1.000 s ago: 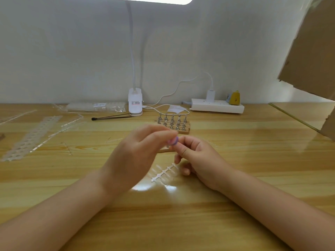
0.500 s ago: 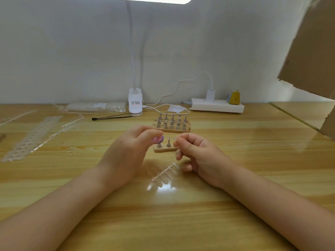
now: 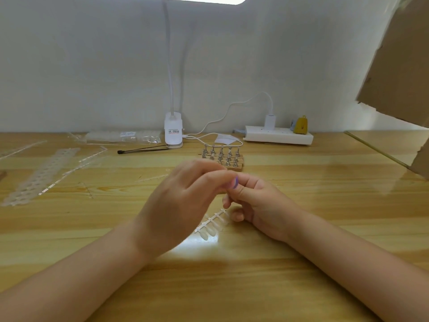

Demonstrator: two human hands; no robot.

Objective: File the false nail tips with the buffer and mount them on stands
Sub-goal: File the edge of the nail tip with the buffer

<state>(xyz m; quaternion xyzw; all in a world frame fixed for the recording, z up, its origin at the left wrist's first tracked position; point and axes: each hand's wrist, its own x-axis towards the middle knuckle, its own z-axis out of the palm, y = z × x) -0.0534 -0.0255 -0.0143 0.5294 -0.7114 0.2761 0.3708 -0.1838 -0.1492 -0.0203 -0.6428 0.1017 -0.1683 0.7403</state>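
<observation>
Left hand (image 3: 183, 201): pinches purple buffer (image 3: 234, 183).
Right hand (image 3: 257, 201): fingers curled, perhaps on a nail tip.
Nail-tip strip (image 3: 212, 225): 1, beneath the hands.
Stand block (image 3: 222, 159): 1, behind.

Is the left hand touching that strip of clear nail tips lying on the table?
Cannot tell. In the head view the left hand overlaps the near end of the strip of nail tips, hiding any contact or gap.
</observation>
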